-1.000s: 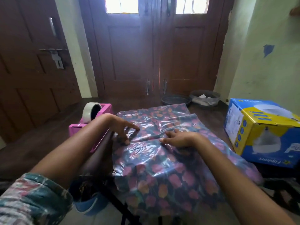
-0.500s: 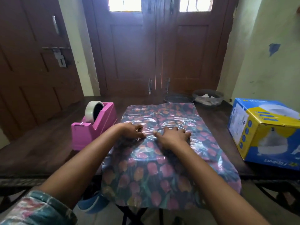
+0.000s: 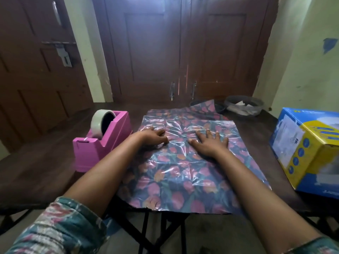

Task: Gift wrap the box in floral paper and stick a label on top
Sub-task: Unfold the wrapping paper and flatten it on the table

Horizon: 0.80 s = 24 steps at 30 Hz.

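Note:
A glossy sheet of floral paper (image 3: 183, 173), dark with pink and orange flowers, lies spread on the dark wooden table (image 3: 40, 171); its near edge hangs over the table's front. My left hand (image 3: 152, 137) rests on the sheet's left part with fingers curled down. My right hand (image 3: 209, 142) lies flat on the sheet's middle, fingers spread. A blue and yellow cardboard box (image 3: 310, 153) stands at the table's right edge, apart from the paper. No label is visible.
A pink tape dispenser (image 3: 100, 143) with a roll of clear tape stands left of the paper. Two dark round bowls (image 3: 244, 107) sit at the table's far right corner. Brown doors stand behind the table, a pale green wall to the right.
The paper has gone from bunched up to lying flat on the table. Both hands moved apart over the sheet, the right one now flattened on it.

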Tool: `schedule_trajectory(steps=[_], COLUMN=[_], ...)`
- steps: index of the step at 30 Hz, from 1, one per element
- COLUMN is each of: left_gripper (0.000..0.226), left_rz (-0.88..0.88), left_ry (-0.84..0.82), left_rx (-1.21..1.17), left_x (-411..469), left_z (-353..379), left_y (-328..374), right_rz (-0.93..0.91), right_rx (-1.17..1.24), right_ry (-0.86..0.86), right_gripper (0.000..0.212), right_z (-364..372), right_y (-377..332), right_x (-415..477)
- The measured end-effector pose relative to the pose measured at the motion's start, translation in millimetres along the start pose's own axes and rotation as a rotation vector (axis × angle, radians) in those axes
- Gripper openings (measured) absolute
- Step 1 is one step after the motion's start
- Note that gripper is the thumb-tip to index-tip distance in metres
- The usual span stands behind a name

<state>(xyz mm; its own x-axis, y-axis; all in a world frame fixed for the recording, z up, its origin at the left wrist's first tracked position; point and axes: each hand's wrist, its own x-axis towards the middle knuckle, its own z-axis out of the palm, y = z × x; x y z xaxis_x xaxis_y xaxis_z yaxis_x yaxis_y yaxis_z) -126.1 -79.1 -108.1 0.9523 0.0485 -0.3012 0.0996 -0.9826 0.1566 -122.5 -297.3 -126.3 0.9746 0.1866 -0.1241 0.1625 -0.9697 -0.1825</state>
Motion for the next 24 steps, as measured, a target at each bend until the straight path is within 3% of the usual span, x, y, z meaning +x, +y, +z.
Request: schedule_trajectory(steps=[8, 12, 18, 24], left_gripper=[0.064, 0.060, 0.046, 0.039], left_rz=[0.016, 0.087, 0.050, -0.014], left_ry=[0.039, 0.177, 0.481, 0.634], left_rx=[0.021, -0.061, -0.104, -0.075], left_x=[3.0, -28.3, -112.4, -165.5], left_z=[-4.3, -18.3, -39.3, -13.0], left_y=[2.3, -3.4, -23.7, -38.5], right_rz=[0.054, 0.051, -0.254, -0.412], right_rx=[0.012, 0.015, 0.024, 0.016], right_ry=[-0.010, -0.016, -0.051, -0.132], right_gripper=[0.071, 0.073, 0.067, 0.065], right_z=[0.2, -8.0, -13.7, 14.2], right_y=[-1.5, -3.1, -40.6, -71.0], right_x=[8.6, -1.2, -45.4, -92.0])
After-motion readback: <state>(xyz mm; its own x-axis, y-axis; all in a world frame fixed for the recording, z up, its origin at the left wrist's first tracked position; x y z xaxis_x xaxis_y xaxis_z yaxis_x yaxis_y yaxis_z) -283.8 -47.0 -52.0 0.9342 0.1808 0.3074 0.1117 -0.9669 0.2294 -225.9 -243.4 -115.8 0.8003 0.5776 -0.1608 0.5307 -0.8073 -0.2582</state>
